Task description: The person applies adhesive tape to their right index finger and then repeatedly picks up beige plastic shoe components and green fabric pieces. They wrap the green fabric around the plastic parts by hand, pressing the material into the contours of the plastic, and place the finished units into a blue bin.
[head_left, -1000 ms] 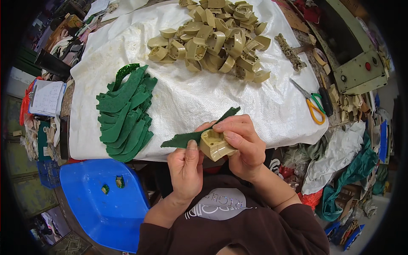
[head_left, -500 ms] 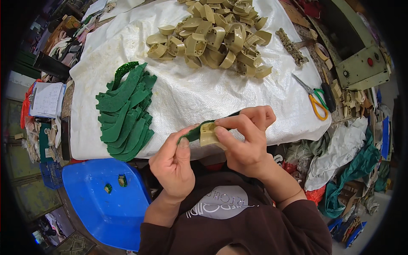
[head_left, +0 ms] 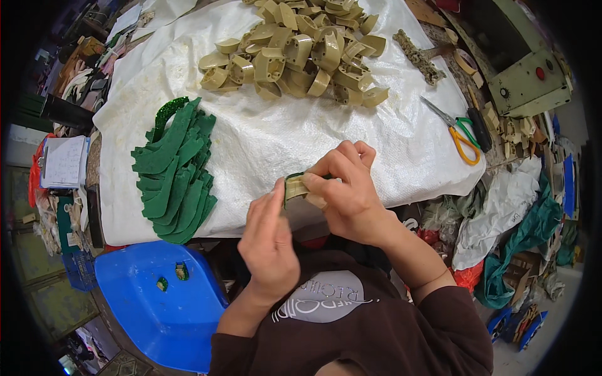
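We find the right hand point(head_left: 351, 188) gripping a tan block point(head_left: 296, 186) with a green strip point(head_left: 295, 176) wrapped over its top, held above the table's near edge. The left hand point(head_left: 271, 241) is flat, fingers straight, holding nothing, touching the block's left side. Half a second ago it curled under the piece. Beyond lie a white sheet point(head_left: 282, 135), green pile point(head_left: 175, 172), tan heap point(head_left: 301, 50), scissors point(head_left: 458, 131); a blue chair point(head_left: 150, 307) stands below-left.

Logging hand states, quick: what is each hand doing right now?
Left hand: open, flat, fingertips pressing the tan piece.
Right hand: closed on the tan piece.
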A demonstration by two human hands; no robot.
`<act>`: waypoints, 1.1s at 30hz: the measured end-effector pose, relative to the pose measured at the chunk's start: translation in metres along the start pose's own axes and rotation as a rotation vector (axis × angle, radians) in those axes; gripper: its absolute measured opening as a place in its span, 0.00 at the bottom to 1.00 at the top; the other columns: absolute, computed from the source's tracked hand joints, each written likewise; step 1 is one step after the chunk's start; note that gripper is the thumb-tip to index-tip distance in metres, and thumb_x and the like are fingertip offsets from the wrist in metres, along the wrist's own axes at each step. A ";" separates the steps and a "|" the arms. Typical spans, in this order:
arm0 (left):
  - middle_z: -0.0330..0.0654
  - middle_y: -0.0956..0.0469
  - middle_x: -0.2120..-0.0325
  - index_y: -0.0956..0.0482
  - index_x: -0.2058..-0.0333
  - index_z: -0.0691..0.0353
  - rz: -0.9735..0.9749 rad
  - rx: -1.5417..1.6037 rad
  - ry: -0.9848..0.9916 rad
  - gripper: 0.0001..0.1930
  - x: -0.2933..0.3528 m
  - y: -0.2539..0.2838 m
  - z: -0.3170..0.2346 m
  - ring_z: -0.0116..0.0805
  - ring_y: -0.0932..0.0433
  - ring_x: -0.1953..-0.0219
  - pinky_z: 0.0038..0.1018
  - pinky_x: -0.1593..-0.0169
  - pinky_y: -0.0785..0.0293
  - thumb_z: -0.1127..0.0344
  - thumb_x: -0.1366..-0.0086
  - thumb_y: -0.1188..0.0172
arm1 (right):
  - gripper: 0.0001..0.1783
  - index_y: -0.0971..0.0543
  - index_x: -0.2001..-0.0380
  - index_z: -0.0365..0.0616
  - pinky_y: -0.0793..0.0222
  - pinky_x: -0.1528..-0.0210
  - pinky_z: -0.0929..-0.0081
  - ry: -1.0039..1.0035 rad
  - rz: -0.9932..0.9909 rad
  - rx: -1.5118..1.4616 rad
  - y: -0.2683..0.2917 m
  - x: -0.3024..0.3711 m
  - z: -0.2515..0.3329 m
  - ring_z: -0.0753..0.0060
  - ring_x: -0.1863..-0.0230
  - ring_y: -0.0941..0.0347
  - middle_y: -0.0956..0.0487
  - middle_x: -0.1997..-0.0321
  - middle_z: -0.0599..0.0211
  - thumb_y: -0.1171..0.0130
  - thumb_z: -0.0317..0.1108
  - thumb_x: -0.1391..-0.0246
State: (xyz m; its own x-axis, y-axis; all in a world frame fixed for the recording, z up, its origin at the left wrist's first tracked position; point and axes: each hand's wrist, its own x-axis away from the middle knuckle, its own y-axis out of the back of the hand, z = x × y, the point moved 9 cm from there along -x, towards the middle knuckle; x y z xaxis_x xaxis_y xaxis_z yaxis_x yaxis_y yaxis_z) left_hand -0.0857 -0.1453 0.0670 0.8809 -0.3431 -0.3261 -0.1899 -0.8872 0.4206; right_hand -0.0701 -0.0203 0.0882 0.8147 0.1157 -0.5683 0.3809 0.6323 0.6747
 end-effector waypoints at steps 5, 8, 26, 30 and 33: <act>0.42 0.32 0.59 0.24 0.55 0.66 -0.023 0.298 -0.089 0.16 -0.005 -0.003 0.026 0.27 0.34 0.62 0.19 0.60 0.36 0.68 0.41 0.38 | 0.19 0.24 0.68 0.46 0.53 0.58 0.67 -0.069 0.003 -0.292 -0.001 0.007 -0.011 0.66 0.66 0.38 0.33 0.72 0.70 0.45 0.19 0.71; 0.42 0.30 0.66 0.24 0.65 0.66 -0.081 0.248 -0.221 0.10 -0.005 -0.001 0.020 0.28 0.34 0.68 0.21 0.66 0.37 0.68 0.42 0.37 | 0.19 0.25 0.68 0.44 0.52 0.58 0.69 -0.107 -0.007 -0.503 -0.005 0.012 -0.013 0.65 0.66 0.38 0.33 0.72 0.68 0.46 0.17 0.70; 0.36 0.31 0.77 0.22 0.71 0.57 -0.290 0.005 -0.429 0.16 -0.004 0.043 0.005 0.38 0.34 0.71 0.30 0.66 0.37 0.80 0.62 0.31 | 0.15 0.24 0.64 0.46 0.47 0.52 0.60 0.026 -0.006 -0.330 0.016 -0.001 0.023 0.60 0.57 0.36 0.26 0.54 0.64 0.36 0.34 0.58; 0.38 0.30 0.73 0.24 0.72 0.56 -0.291 0.166 -0.398 0.17 -0.006 0.046 -0.003 0.40 0.32 0.66 0.34 0.62 0.34 0.80 0.61 0.30 | 0.16 0.29 0.56 0.41 0.36 0.52 0.73 -0.608 -0.078 -1.082 -0.030 0.048 -0.031 0.74 0.57 0.31 0.26 0.53 0.61 0.41 0.34 0.45; 0.42 0.27 0.68 0.25 0.70 0.58 -0.220 0.370 -0.409 0.17 -0.005 0.029 -0.013 0.44 0.26 0.62 0.37 0.55 0.31 0.81 0.58 0.32 | 0.16 0.33 0.53 0.40 0.33 0.48 0.67 -0.741 -0.223 -1.147 -0.031 0.049 -0.027 0.64 0.52 0.29 0.26 0.54 0.53 0.50 0.40 0.39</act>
State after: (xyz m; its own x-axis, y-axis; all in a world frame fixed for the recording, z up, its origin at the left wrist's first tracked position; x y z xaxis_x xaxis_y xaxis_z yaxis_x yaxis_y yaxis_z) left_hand -0.0900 -0.1655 0.0918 0.6923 -0.1648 -0.7026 -0.2249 -0.9744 0.0069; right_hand -0.0539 -0.0133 0.0263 0.9623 -0.2718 0.0123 0.2576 0.8955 -0.3629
